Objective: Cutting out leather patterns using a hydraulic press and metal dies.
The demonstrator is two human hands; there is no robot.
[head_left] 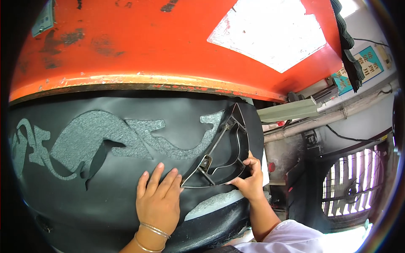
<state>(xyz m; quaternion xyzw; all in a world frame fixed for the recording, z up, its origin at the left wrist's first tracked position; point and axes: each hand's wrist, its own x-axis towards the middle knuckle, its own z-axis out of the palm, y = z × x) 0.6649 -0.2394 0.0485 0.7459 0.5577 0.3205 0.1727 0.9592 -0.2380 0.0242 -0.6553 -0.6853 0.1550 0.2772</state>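
Left hand [158, 198] palm down on black sheet [114, 200], fingers a little spread, bracelets [154, 230] at wrist. Its thumb side is at the lower left corner of the metal frame [206, 162]; can't tell if they touch. Right hand [252, 181] pinches the frame's lower right corner, thumb on the bottom edge, fingers at the right edge.

Frame: thin strips, roughly triangular, curved strip and cross braces inside. It's at the sheet's right end, point up, just beside the cut-out shapes [90, 139], which show rough grey. Pale grey strip [215, 204] below the frame.

Beyond: orange panel [126, 38] spans the top; its lower lip overhangs the sheet's far edge, close above the frame's tip. White patch [265, 33] on it. Right: dark pleated cover [349, 50], grey-green bar [291, 110], pipe [320, 122], barred fan [350, 183].

Hard to see: right palm and some fingertips hidden; can't tell if the frame sits flush. White sleeve [291, 234] cut off below, its right side glared out. Fan bars washed out. Left cut-outs squeezed into the dark rim.
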